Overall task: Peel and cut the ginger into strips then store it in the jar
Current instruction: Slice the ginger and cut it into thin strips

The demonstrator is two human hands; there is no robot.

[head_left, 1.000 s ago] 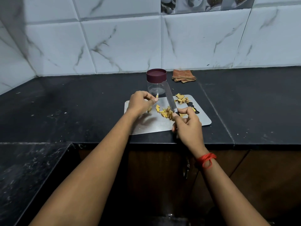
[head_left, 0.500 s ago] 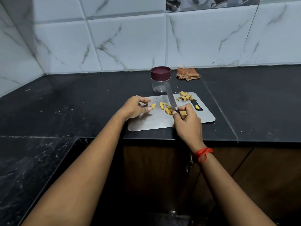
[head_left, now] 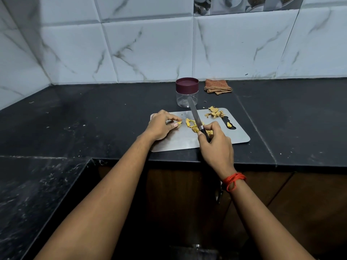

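Ginger piece is pinched against the steel board by the left hand; the knife is gripped by its handle in the curled right hand, over the cut strips. Because the piece is so small, a fingertip could be nicked if it slips. The jar is seen closed behind.

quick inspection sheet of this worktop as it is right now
surface: black countertop, steel cutting board on it
job's things: jar behind the board, lid on; knife blade over cut ginger; ginger piece at the board's left
clutter: peels at the board's far right; folded cloth by the wall
hands: left hand pinches the ginger piece; right hand grips the knife
cables: nothing seen
surroundings: marbled wall tiles, brown cabinet below
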